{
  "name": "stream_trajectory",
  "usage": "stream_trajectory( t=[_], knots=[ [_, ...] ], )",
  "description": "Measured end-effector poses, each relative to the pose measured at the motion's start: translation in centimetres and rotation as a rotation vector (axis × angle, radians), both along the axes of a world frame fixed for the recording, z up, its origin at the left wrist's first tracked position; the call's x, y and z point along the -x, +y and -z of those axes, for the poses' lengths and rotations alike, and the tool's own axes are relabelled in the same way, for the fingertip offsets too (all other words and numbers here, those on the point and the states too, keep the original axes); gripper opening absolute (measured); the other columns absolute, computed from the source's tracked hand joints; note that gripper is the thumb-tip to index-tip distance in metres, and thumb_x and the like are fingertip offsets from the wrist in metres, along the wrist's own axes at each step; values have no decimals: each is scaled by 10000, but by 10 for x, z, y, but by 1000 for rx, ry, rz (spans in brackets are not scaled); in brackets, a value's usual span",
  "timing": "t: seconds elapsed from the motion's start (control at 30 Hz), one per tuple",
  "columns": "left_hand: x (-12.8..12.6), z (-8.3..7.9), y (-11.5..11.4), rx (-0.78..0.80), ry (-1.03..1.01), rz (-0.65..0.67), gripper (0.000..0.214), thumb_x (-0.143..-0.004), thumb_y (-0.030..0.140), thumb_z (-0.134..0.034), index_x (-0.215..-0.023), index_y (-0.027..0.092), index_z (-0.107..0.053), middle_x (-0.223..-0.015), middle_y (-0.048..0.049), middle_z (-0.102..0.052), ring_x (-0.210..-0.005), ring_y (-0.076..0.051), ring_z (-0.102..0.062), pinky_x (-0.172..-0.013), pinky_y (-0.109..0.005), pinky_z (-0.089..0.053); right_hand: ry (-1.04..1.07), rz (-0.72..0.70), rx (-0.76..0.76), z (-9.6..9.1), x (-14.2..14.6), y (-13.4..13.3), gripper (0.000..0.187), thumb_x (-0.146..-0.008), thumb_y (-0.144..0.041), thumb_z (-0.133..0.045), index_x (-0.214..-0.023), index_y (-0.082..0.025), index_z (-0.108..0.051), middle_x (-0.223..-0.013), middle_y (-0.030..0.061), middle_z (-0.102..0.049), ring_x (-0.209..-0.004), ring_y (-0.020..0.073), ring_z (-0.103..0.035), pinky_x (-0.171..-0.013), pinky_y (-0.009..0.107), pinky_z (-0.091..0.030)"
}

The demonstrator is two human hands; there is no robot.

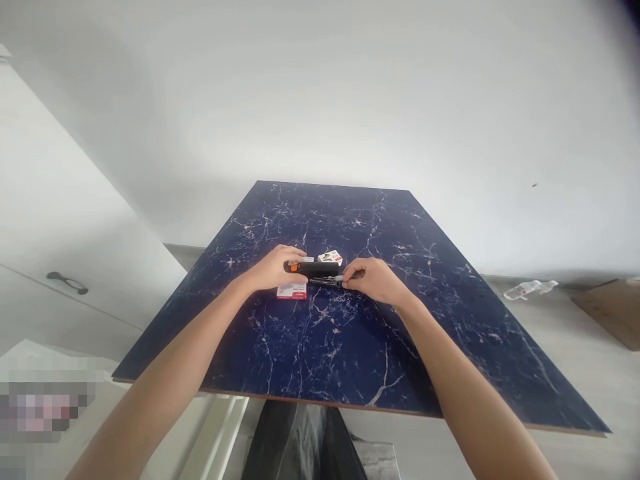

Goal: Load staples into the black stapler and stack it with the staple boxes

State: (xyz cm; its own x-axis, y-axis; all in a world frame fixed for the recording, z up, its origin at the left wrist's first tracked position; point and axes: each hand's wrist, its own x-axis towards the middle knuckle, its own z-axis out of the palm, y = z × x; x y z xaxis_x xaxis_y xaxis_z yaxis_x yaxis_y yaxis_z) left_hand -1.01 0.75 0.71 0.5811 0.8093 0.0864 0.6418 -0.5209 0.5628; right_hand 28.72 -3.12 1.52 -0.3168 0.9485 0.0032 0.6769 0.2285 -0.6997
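A black stapler [323,267] with an orange part lies on the blue marbled table, its top and its lower metal part apart. My left hand [275,269] is closed around the stapler's left end. At the other end my right hand [375,279] pinches a small silvery strip [339,278] against the lower part; its exact kind is too small to make out. Just in front of my left hand's fingers lies a red and white box [292,292]. Behind the stapler sits a small white box [330,257] with dark and red print.
The blue marbled table [330,353] has its near edge close to my body. White walls stand behind it. A cabinet door with a dark handle [68,283] is at left. On the floor at right are clear plastic bottles [530,289] and a cardboard box [613,310].
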Motion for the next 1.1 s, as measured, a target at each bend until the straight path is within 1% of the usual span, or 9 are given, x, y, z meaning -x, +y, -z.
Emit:
stream_trajectory(
  t=[0.13,0.3,0.5,0.6,0.7,0.77,0.87,1.0,1.1],
  knots=[
    [0,-1,-1,13,-9,-4,573,-801,685,-674,-1212,290,-728,-1445,-91,-558,-1364,-390,-416,-1060,-582,-421,-48,32,70,2,-1,3,127,-738,-302,-749,-841,-236,-783,-951,-4,-745,-830,162,-670,-798,272,-500],
    [-1,-3,-2,39,4,-13,566,-813,685,-658,-1206,284,-723,-1449,-88,-555,-1350,-378,-444,-1035,-554,-458,-4,65,167,2,-5,6,200,-721,-346,-756,-877,-223,-782,-872,4,-745,-772,170,-670,-747,281,-498],
    [-1,1,2,-1,18,1,550,-806,679,-666,-1166,267,-731,-1428,-97,-572,-1336,-381,-459,-1046,-561,-445,21,60,194,5,-2,7,204,-710,-339,-762,-868,-209,-765,-843,-2,-739,-758,161,-668,-753,274,-490],
    [-1,2,2,-5,24,4,541,-795,675,-678,-1149,269,-735,-1424,-91,-575,-1339,-380,-460,-1051,-558,-443,-15,42,180,4,-1,6,208,-722,-352,-757,-876,-211,-756,-861,-1,-738,-769,164,-671,-756,283,-491],
    [4,-1,3,19,23,11,582,-781,689,-683,-1193,279,-721,-1441,-90,-562,-1347,-378,-457,-1059,-547,-442,-83,20,134,-3,-8,4,233,-741,-383,-749,-907,-220,-736,-914,8,-736,-786,173,-671,-746,298,-493],
    [9,-5,5,34,26,16,602,-777,691,-687,-1222,287,-712,-1461,-88,-546,-1354,-376,-454,-1072,-544,-432,-121,45,98,-11,-15,1,250,-775,-425,-722,-911,-216,-705,-955,30,-734,-803,186,-671,-725,308,-493],
    [18,-11,8,38,41,22,529,-782,676,-689,-1132,285,-753,-1468,-76,-542,-1365,-375,-443,-1096,-554,-405,-201,98,79,-23,-19,-6,244,-803,-434,-697,-885,-207,-657,-974,62,-734,-807,206,-669,-680,309,-482],
    [20,-13,9,44,20,13,456,-775,651,-708,-1039,286,-779,-1450,-61,-555,-1337,-366,-471,-1083,-542,-418,-275,61,100,-25,2,-21,171,-794,-327,-688,-894,-214,-608,-937,53,-732,-783,207,-664,-645,282,-438],
    [16,-12,7,44,-6,7,427,-770,633,-724,-1028,297,-781,-1431,-44,-565,-1309,-354,-498,-1062,-524,-439,-294,83,-13,-18,26,-32,148,-813,-227,-610,-956,-213,-577,-931,52,-724,-817,217,-666,-659,272,-398]
  ],
)
